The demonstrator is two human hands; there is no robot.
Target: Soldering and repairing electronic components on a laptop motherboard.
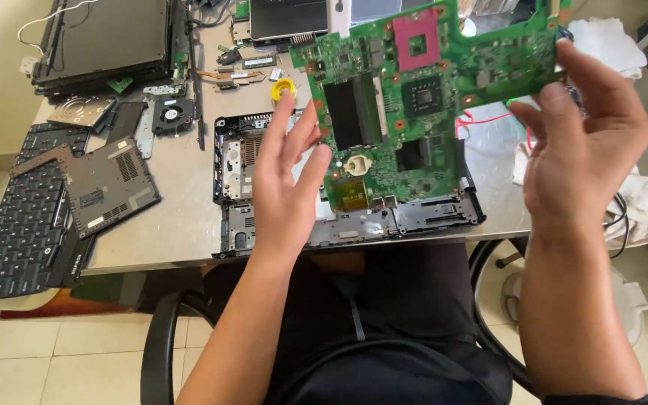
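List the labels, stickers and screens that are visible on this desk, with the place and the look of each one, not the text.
Laptop screen panel: far left corner of the table, dark rectangle, switched off.
Bottom cover: on the keyboard, left; dark plate with small pale rectangular stickers.
Second laptop: top centre, dark, mostly out of view.
Motherboard: between left hand and right hand; green, no sticker discernible.

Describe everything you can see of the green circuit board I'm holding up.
The green circuit board is a large, irregularly shaped laptop mainboard, held tilted above the black laptop base. It carries a pink square socket, black chips, a dark memory slot, a round white coin-cell holder and copper-ringed screw holes. The right hand grips its right edge; the left hand touches its left edge with fingers spread.
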